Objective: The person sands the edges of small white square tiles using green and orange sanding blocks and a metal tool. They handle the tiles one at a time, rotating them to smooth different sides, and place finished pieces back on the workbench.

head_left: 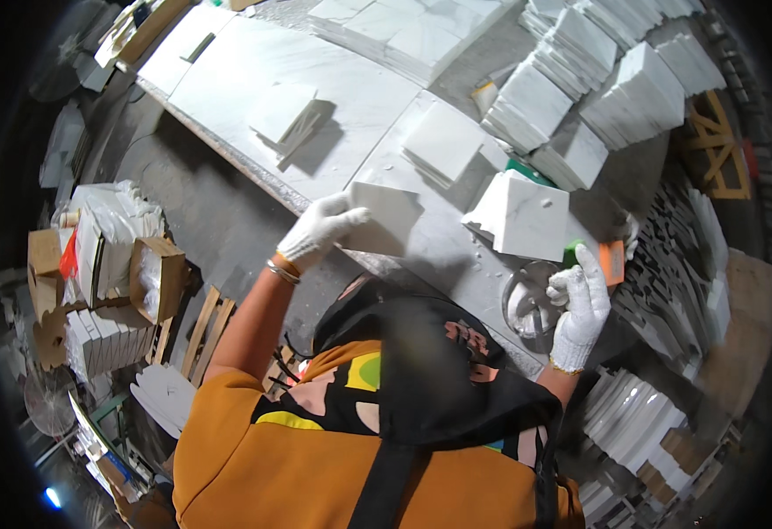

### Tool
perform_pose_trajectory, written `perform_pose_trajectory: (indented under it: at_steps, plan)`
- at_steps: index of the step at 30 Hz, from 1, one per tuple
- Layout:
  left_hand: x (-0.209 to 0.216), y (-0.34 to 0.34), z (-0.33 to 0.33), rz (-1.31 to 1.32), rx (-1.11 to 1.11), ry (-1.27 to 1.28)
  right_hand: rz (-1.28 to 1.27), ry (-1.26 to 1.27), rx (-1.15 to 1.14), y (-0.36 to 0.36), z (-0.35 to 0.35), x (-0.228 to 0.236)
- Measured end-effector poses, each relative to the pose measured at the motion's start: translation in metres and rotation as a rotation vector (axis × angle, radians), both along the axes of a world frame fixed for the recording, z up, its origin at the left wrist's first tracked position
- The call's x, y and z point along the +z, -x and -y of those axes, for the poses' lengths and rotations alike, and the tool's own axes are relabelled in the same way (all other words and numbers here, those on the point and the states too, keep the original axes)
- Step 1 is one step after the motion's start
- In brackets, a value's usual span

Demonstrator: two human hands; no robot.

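Note:
My left hand (316,233), in a white knitted glove, grips the edge of a square, pale stone tile (384,218) above the front edge of the worktable (253,75). My right hand (581,304), gloved the same way, hovers beside a round metal bowl (527,300) with whitish stuff in it. Its fingers are apart, some bent and one stretched out, and I see nothing held in them. Just beyond, a stack of white tiles (536,216) stands by an orange block (612,262) and a small green object (572,253).
More tiles lie on the table: a short pile (443,143) and a leaning pair (284,115). Rows of stacked marble tiles (531,106) fill the far right. Cardboard boxes (158,278) and a wooden pallet (209,331) stand on the floor at left. Thin stone pieces (677,264) crowd the right.

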State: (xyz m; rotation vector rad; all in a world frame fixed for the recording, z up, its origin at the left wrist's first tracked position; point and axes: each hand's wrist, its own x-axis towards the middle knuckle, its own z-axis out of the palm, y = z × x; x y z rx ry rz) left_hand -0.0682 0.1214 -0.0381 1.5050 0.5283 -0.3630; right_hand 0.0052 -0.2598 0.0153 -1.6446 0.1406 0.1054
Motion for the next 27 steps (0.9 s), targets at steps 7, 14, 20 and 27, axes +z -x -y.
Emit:
perform_pose_trajectory:
  at_steps: [7, 14, 20, 27]
  plan:
    - [-0.025, -0.029, -0.018, -0.066, -0.168, -0.341, -0.008, 0.148, 0.022, -0.008, -0.005, 0.012]
    - [-0.024, -0.039, -0.002, 0.266, -0.282, -1.080, 0.641, 0.806, 0.337, -0.030, -0.025, 0.021]
    - [-0.001, -0.047, 0.022, 0.284, -0.195, -0.743, 0.622, 1.191, 0.703, -0.033, -0.067, 0.020]
    - [0.015, -0.045, 0.062, 0.317, -0.202, -0.266, 0.458, 1.058, 0.251, -0.076, 0.008, -0.020]
